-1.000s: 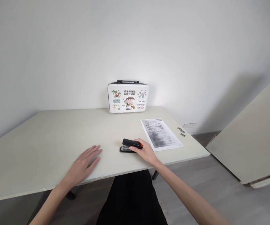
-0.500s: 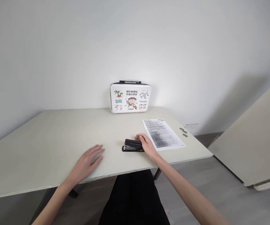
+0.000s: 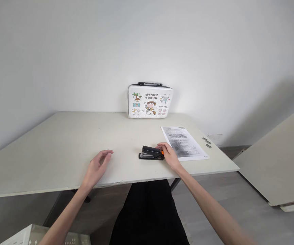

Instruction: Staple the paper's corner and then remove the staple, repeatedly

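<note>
A black stapler (image 3: 150, 153) with an orange part at its rear lies on the table, its front end pointing left. My right hand (image 3: 169, 154) has its fingers closed at the stapler's rear end, by the orange part. Well to the stapler's left, my left hand (image 3: 98, 168) is over the table near the front edge, holding nothing, fingers a little curled and thumb apart. Just beyond my right hand lies a printed sheet of paper (image 3: 187, 144). Several small grey staple strips (image 3: 208, 146) sit near the table's right edge.
A white cartoon-printed case (image 3: 150, 102) with a black handle stands upright against the wall at the table's back. The pale table (image 3: 67, 149) ends close to my lap. A white perforated basket (image 3: 31, 234) is below at left; a pale panel (image 3: 276, 160) stands at right.
My right hand has slid back along the stapler, uncovering its orange rear part. My left hand has come up off its flat pose, its fingers now more curled. The whole view has shifted slightly.
</note>
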### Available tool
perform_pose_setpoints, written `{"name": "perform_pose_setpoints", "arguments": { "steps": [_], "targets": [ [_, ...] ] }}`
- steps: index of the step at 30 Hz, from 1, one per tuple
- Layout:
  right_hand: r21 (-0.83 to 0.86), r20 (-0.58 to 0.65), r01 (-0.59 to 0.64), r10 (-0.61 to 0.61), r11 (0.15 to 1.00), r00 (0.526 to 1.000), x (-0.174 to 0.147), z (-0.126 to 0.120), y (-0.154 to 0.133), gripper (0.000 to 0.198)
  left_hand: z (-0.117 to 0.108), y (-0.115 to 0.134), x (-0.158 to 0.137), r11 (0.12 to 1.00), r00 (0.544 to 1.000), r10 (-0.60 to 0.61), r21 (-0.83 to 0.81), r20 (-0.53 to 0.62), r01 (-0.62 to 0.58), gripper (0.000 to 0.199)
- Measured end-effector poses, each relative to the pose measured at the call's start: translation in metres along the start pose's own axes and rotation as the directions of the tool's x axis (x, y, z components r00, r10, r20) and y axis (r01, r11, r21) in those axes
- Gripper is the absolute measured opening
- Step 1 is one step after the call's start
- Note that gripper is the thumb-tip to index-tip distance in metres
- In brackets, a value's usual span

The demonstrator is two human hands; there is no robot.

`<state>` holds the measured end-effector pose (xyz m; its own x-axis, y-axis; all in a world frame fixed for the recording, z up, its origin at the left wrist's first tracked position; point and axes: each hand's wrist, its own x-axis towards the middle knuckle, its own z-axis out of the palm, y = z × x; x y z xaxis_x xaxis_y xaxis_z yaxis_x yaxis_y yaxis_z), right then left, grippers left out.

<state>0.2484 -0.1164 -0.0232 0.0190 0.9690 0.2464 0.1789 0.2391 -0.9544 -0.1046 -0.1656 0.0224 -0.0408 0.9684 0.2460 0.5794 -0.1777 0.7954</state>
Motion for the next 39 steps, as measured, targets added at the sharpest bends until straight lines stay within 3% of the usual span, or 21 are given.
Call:
{"name": "perform_pose_setpoints", "arguments": {
  "steps": [8, 17, 29, 32, 35, 37, 39],
  "targets": [
    [0.067, -0.001, -0.032, 0.032, 0.997, 0.999, -0.006, 0.004, -0.009, 0.047, -0.001, 0.003, -0.003, 0.998, 0.999, 0.031, 0.051, 0.035, -0.033, 0.044],
    [-0.073, 0.072, -0.023, 0.028, 0.997, 0.997, -0.010, 0.005, -0.022, 0.047, 0.004, -0.003, -0.003, 0.985, 0.988, 0.070, 0.150, 0.135, -0.090, 0.042],
    [-0.224, 0.048, 0.054, -0.044, 0.973, 0.998, -0.010, 0.006, -0.016, 0.048, 0.005, -0.001, -0.003, 0.979, 0.988, 0.106, 0.164, 0.111, -0.124, 0.042],
    [-0.206, 0.066, 0.038, -0.025, 0.978, 0.998, -0.012, 0.007, -0.022, 0.049, 0.001, -0.002, -0.004, 0.989, 0.995, 0.082, 0.119, 0.060, -0.088, 0.042],
    [-0.244, 0.182, 0.095, -0.051, 0.965, 0.982, -0.014, 0.007, -0.027, 0.041, 0.002, 0.001, -0.006, 1.000, 1.000, 0.014, 0.011, 0.023, -0.014, 0.039],
    [-0.293, 0.229, 0.150, -0.083, 0.944, 0.970, -0.015, 0.008, -0.029, 0.038, 0.009, 0.009, -0.008, 0.991, 0.997, -0.065, -0.115, 0.029, 0.068, 0.036],
    [-0.330, 0.218, 0.202, -0.134, 0.922, 0.967, -0.017, 0.009, -0.031, 0.033, 0.024, 0.021, -0.009, 0.926, 0.983, -0.174, -0.329, 0.066, 0.186, 0.034]
  ]
}}
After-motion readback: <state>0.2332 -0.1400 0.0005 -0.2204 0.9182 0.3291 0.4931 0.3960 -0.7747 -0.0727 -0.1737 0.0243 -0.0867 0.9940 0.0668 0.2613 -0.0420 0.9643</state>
